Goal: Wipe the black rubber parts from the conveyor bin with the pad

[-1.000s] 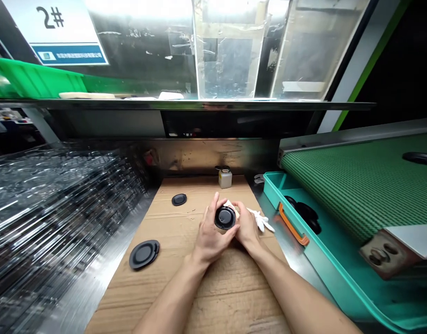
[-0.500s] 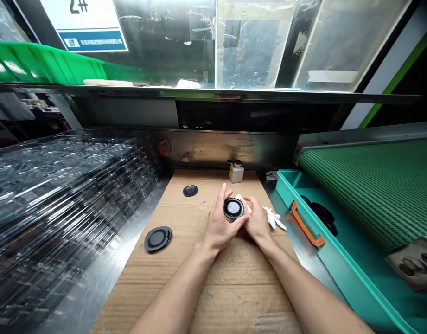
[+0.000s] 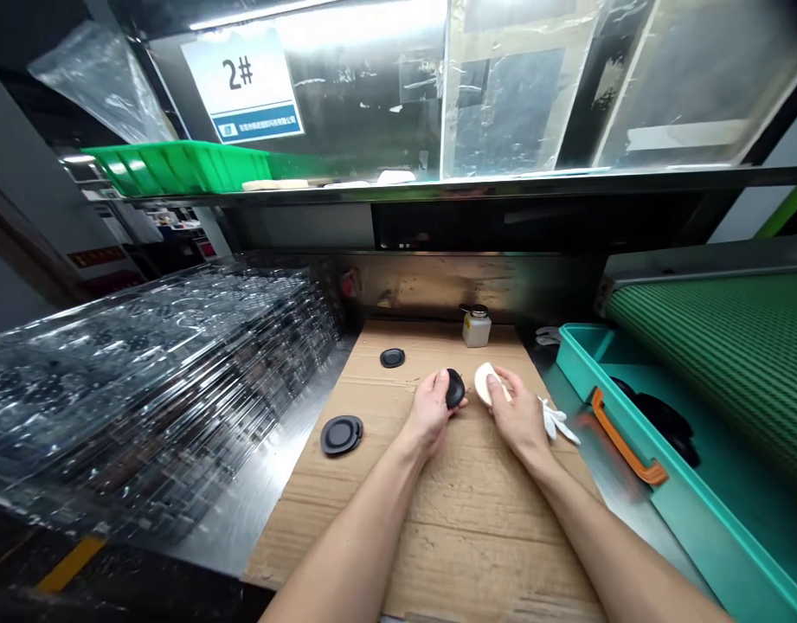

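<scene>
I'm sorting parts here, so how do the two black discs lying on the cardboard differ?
The disc at front left is clearly larger than the disc further back. The larger shows a wide rim around an inner circle; the smaller shows less detail. The larger lies beside the stack of clear plastic trays, the smaller nearer the small bottle. Both are round, black and lie flat on the cardboard.

A white rectangular sign (image 3: pixel 242 73) bears a bold black "2#" above a blue strip (image 3: pixel 259 125) carrying a small logo and a line of white characters too small to read.
</scene>
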### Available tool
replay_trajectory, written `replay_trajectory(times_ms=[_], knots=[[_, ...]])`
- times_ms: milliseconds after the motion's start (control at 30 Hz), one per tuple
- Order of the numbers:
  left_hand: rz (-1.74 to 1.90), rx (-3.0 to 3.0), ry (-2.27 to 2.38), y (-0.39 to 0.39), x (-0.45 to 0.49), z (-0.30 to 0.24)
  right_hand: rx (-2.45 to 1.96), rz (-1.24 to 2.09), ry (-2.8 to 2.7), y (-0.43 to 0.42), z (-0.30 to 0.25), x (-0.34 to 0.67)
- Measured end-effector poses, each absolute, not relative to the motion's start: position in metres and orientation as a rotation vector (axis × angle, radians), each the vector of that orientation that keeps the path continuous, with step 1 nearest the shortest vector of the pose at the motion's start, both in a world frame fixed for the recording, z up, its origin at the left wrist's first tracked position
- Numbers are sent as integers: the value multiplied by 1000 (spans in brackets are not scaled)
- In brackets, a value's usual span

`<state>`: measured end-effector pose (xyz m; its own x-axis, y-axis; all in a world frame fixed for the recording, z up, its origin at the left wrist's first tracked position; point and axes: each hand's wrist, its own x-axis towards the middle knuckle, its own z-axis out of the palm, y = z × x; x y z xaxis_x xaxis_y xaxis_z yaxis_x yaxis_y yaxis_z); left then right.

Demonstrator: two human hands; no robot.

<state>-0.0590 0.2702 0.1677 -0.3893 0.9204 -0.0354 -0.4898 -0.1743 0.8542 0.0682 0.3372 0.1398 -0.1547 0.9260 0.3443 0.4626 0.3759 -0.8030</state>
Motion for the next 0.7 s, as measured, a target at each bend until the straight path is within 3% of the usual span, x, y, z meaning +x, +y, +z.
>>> replay_trajectory(times_ms=[367, 700], knots=[[1438, 1101, 1762, 165, -157, 232, -1244, 550, -1998, 332, 144, 69], [1084, 1055, 2074, 116, -210, 215, -1260, 565, -2075, 328, 148, 69]])
